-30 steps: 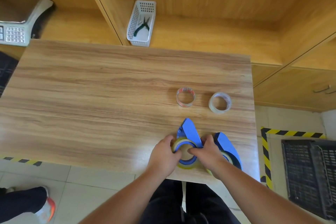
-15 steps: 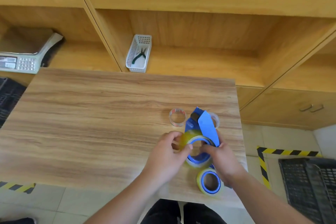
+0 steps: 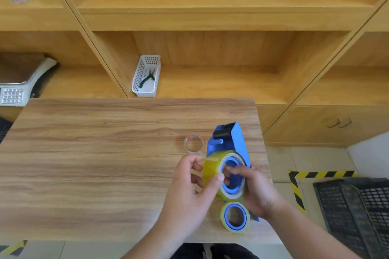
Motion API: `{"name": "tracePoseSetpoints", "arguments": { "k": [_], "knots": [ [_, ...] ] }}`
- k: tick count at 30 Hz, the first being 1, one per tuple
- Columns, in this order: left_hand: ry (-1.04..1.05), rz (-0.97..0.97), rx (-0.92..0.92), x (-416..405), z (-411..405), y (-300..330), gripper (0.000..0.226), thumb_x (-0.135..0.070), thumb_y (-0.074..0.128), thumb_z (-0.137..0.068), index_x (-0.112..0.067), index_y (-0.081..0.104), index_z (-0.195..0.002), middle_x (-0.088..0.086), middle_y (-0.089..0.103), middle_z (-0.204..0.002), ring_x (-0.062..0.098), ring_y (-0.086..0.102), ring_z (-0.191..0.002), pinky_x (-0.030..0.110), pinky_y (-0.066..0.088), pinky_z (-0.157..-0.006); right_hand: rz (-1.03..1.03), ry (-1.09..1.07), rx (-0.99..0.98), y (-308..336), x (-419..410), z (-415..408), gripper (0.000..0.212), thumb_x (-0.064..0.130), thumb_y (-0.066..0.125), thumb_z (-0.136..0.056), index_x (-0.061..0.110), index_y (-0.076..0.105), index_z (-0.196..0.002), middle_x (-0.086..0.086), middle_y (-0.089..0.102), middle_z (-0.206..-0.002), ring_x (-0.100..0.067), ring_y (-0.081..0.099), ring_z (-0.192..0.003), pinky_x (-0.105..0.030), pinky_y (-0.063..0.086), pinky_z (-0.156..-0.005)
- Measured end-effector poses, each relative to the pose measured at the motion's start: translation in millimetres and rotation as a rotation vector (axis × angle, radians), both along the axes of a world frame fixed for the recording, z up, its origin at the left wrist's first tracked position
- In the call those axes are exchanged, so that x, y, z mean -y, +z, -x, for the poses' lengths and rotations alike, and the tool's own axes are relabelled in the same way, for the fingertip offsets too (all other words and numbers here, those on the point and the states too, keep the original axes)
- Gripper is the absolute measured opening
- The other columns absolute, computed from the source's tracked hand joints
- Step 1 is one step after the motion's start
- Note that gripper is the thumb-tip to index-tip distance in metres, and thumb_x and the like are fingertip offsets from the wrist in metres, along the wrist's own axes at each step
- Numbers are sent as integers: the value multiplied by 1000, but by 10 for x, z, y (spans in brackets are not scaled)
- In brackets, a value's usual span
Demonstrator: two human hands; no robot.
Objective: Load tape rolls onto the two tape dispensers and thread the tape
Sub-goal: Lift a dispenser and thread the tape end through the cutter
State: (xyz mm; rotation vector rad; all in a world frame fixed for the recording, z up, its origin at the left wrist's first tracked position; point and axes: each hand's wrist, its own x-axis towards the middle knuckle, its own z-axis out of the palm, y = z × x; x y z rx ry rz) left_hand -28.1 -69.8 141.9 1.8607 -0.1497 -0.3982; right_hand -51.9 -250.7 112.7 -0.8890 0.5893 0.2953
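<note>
Behind, a white basket [image 3: 137,82] holds pliers [image 3: 148,79]; both hands [image 3: 189,193] [image 3: 255,191] grip the raised, tape-loaded blue dispenser [image 3: 233,143].

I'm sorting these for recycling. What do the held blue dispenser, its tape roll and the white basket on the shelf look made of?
Blue dispenser: smooth, evenly coloured body, probably painted metal or hard plastic; I cannot tell which. Tape roll: glossy, translucent yellowish plastic film on a pale core, likely cardboard. White basket: moulded plastic, going by its perforated walls.
</note>
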Motion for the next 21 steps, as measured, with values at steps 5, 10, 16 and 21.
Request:
{"name": "tracePoseSetpoints", "arguments": {
  "k": [5, 10, 16, 21],
  "knots": [
    [-319, -44, 219, -201, -347, 244, 37, -53, 73, -83, -43, 70, -119, -18, 48, -106, 13, 50, -79, 21, 43, -73, -280, 182, -71, 113, -43, 43, 44, 15, 73, -74, 3, 57, -114, -18, 47, -98, -28, 52, -81, -38, 46, -71],
    [-555, -104, 266, -313, -602, 415, 43, -49, 84, -75, -38, 75, -116, -19, 50, -100, -4, 52, -82, 8, 36, -75, -325, 287, -36, 178, -94, 106, 30, 13, 54, -81, 9, 78, -97, -12, 71, -79, -24, 67, -68, -35, 51, -63],
    [-580, -112, 248, -333, -639, 474, 39, -55, 80, -76, -42, 76, -112, -20, 53, -89, 6, 44, -68, 17, 37, -68, -330, 308, -31, 172, -126, 145, 30, 15, 53, -82, 9, 77, -100, -11, 70, -81, -23, 67, -69, -35, 50, -64],
    [-580, -113, 258, -345, -606, 479, 33, -52, 76, -80, -41, 78, -111, -16, 60, -86, 7, 40, -61, 19, 37, -62, -304, 285, -36, 180, -147, 184, 30, 12, 56, -78, 8, 78, -97, -13, 69, -79, -24, 67, -67, -34, 54, -63]
  ]
}}
